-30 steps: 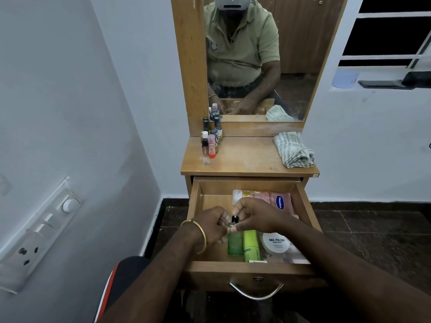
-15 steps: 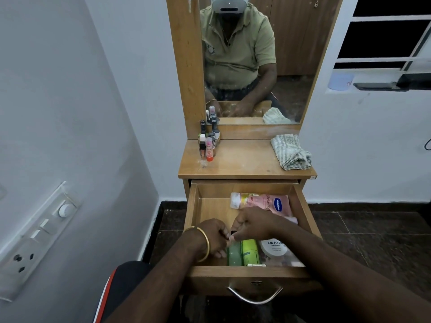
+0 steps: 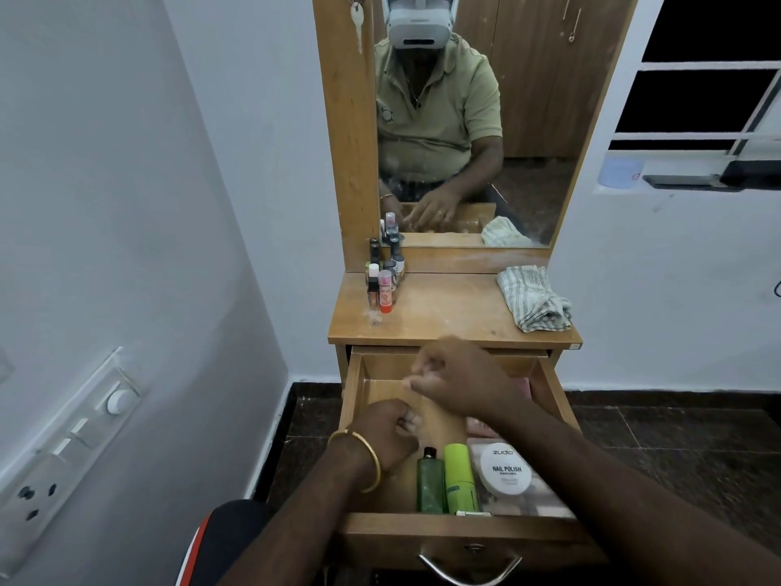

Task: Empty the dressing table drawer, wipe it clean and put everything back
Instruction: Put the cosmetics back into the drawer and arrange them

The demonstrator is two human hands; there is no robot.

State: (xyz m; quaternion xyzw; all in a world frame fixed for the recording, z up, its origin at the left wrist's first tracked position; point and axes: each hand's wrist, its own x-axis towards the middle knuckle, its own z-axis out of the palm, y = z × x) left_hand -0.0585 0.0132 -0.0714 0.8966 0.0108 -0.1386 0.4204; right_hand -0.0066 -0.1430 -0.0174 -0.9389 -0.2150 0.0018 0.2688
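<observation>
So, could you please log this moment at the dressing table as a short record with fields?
drawer: pulled open, items along its right side
in drawer: green bottle, lime-green tube, nail polish remover tub
tabletop: cluster of small cosmetic bottles at left rear, folded checked cloth at right
left hand: curled, over drawer's left half; contents unclear
right hand: raised over drawer's rear, fingers curled; blurred
task stage: drawer not yet emptied

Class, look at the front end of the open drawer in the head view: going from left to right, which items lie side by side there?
Dark green bottle → light green tube → round white nail polish remover tub.
</observation>
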